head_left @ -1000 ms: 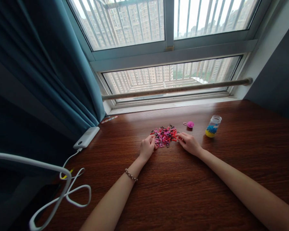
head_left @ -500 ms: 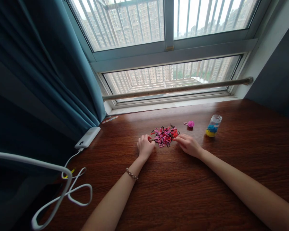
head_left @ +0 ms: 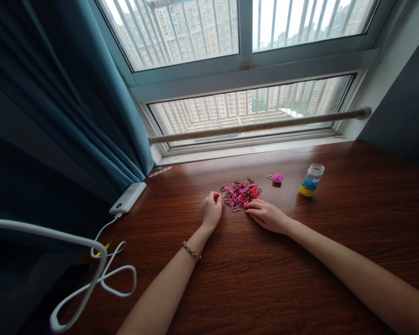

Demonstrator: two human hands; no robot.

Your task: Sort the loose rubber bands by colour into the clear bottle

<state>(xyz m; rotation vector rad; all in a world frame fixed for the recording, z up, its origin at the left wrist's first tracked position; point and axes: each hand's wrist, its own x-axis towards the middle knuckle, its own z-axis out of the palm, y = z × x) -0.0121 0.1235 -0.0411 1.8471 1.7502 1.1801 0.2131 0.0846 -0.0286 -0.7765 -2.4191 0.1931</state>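
Observation:
A loose pile of small pink, red and black loops [head_left: 240, 194] lies on the brown wooden table. At its left edge my left hand [head_left: 212, 209] is closed, thumb and fingertips pinched together; what they hold, if anything, is too small to make out. A beaded bracelet [head_left: 192, 250] circles that wrist. My right hand [head_left: 268, 216] rests palm down at the pile's front right edge, its fingers stretched out and touching the nearest loops.
Beyond the pile sits a small pink round item with a loop [head_left: 277, 177]. An uncapped clear jar [head_left: 312, 180] with blue and yellow contents stands farther right. At left are a white power bank [head_left: 128, 197] and a white cable [head_left: 120, 293]. A window [head_left: 251, 102] backs the table.
My right hand has slid left and nearer along the pile's front edge, its fingers less pinched. The left hand has shifted slightly, staying at the pile's left side.

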